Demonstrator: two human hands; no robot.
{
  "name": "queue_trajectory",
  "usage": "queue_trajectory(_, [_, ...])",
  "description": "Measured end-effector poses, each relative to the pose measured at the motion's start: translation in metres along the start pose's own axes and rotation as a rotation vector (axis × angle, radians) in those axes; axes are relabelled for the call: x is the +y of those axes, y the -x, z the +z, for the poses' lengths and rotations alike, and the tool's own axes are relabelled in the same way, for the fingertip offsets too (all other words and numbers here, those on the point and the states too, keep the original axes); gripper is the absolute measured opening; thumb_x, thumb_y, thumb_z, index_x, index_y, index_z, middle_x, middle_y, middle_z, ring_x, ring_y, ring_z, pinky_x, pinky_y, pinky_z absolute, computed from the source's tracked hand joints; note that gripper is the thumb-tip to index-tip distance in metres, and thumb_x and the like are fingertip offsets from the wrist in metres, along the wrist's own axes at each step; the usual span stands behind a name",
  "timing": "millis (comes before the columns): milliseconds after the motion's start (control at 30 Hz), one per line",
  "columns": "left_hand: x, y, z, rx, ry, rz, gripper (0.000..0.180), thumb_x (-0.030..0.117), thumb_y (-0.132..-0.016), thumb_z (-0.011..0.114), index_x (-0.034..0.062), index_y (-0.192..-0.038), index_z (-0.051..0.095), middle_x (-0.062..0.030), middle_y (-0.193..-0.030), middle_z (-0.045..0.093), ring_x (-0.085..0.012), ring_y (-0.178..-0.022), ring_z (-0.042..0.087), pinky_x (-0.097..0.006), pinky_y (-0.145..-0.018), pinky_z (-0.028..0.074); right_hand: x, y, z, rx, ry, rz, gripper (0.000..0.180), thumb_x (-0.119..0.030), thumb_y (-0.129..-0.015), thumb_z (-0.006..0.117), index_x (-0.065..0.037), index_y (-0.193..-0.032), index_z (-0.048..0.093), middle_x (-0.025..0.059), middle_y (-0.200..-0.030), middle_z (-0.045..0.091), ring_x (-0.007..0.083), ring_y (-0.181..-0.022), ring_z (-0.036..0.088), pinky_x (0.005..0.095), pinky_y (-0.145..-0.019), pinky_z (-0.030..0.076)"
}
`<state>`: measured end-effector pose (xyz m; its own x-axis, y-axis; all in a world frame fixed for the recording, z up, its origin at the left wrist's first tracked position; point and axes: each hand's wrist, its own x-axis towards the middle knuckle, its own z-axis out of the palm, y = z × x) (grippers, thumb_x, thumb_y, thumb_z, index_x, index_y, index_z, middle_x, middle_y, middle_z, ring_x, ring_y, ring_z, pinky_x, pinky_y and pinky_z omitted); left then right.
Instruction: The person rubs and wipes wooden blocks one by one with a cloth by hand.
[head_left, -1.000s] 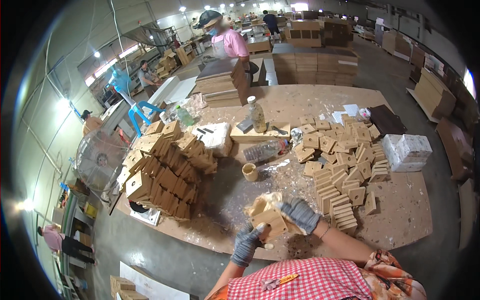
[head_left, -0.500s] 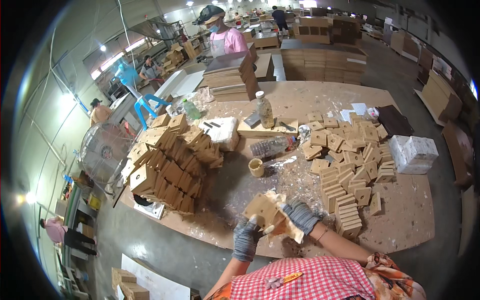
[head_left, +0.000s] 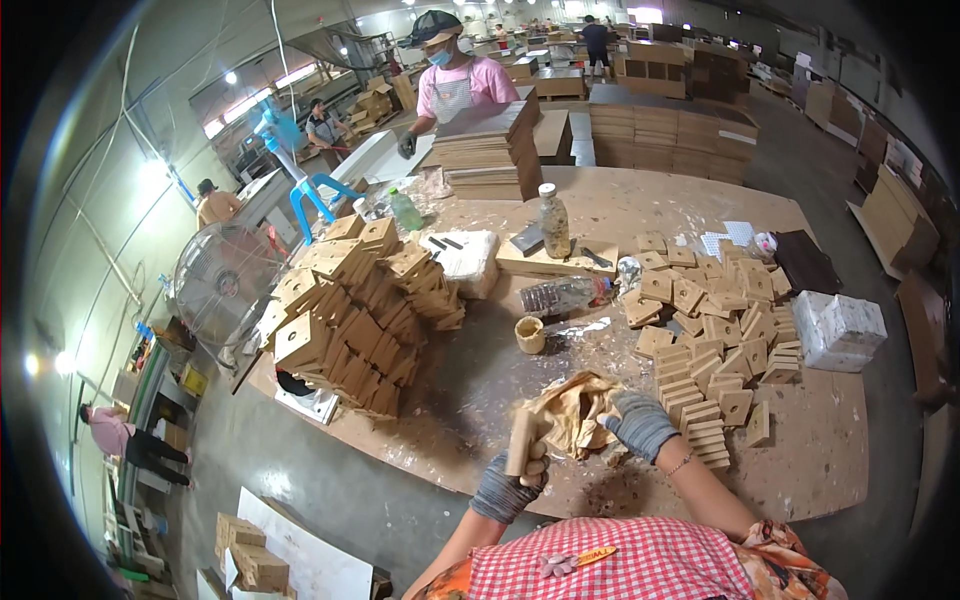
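My left hand [head_left: 510, 487], in a grey glove with bare fingertips, is closed around a small wooden block [head_left: 521, 442], which I see edge-on. Just right of it my right hand [head_left: 641, 424], gloved alike, grips a crumpled, yellow-stained cloth [head_left: 578, 415]. The cloth bunches up beside the block, above the stained tabletop. Past the cloth stands a small open cup [head_left: 530, 334] of tan material. To the left rises a tall heap of wooden blocks with holes [head_left: 340, 330]; a looser pile of similar blocks [head_left: 735, 405] lies to the right.
Behind the cup lie a clear plastic bottle [head_left: 565, 294] and an upright bottle [head_left: 553, 225] of brownish contents. White wrapped bundles [head_left: 840, 330] sit at the right edge. Stacked boards [head_left: 490, 160] stand at the far edge, near a person in pink [head_left: 485, 85]. A fan [head_left: 225, 285] is on the left.
The block in my left hand has turned from its broad face to its edge. The cloth has bunched up in my right hand. My view has shifted slightly left.
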<state>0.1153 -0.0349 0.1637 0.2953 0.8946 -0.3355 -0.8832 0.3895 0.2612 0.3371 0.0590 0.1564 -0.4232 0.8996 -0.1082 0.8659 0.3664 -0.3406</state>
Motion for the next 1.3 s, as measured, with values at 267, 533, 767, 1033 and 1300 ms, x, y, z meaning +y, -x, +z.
queue_trajectory(267, [-0.007, 0.001, 0.001, -0.4, 0.303, -0.325, 0.028, 0.019, -0.091, 0.04, -0.0009, -0.109, 0.048, -0.0005, -0.053, 0.041, -0.0101, -0.042, 0.041, -0.019, -0.033, 0.037, -0.015, 0.02, -0.013, 0.084, -0.725, -0.114, 0.042, -0.03, -0.085, 0.058, 0.0, -0.113, 0.057, 0.0149, -0.114, 0.058, 0.0237, -0.108, 0.053, 0.0324, -0.094, 0.04])
queue_trajectory(533, [-0.011, 0.005, 0.008, -0.436, 0.178, -0.409, 0.041, 0.036, -0.091, 0.033, -0.0001, -0.102, 0.048, 0.0006, -0.046, 0.04, -0.0123, -0.036, 0.041, -0.022, -0.033, 0.034, -0.059, 0.036, -0.041, -0.122, -1.312, -0.123, 0.039, -0.028, -0.086, 0.058, 0.0, -0.113, 0.058, 0.0083, -0.104, 0.062, 0.0119, -0.097, 0.055, 0.0263, -0.087, 0.043])
queue_trajectory(767, [-0.011, -0.001, 0.002, -0.593, 0.181, -0.461, 0.044, 0.037, -0.091, 0.036, -0.0012, -0.112, 0.046, -0.0052, -0.052, 0.049, -0.0176, -0.037, 0.046, -0.024, -0.037, 0.041, -0.067, 0.04, -0.032, -0.143, -1.223, -0.034, 0.041, -0.032, -0.083, 0.063, 0.001, -0.107, 0.06, 0.0094, -0.097, 0.063, 0.0138, -0.09, 0.057, 0.0268, -0.083, 0.045])
queue_trajectory(1033, [0.004, 0.027, 0.017, 0.259, -0.757, 0.679, 0.041, 0.033, -0.092, 0.047, 0.0015, -0.116, 0.056, -0.0076, -0.11, 0.057, -0.0169, -0.094, 0.055, -0.03, -0.082, 0.048, -0.06, 0.054, -0.041, 0.35, -0.773, -0.35, 0.038, -0.028, -0.077, 0.07, -0.003, -0.103, 0.061, 0.0121, -0.103, 0.06, 0.0259, -0.101, 0.054, 0.0357, -0.089, 0.042])
queue_trajectory(1300, [0.015, 0.055, 0.061, 0.017, -1.406, 1.106, 0.033, 0.014, -0.078, 0.066, 0.008, -0.109, 0.063, -0.0071, -0.107, 0.057, -0.0218, -0.108, 0.048, -0.032, -0.092, 0.039, -0.068, 0.054, -0.045, 0.408, -0.424, -0.542, 0.037, -0.03, -0.078, 0.066, -0.011, -0.109, 0.062, 0.0061, -0.106, 0.06, 0.0263, -0.108, 0.05, 0.0387, -0.096, 0.036])
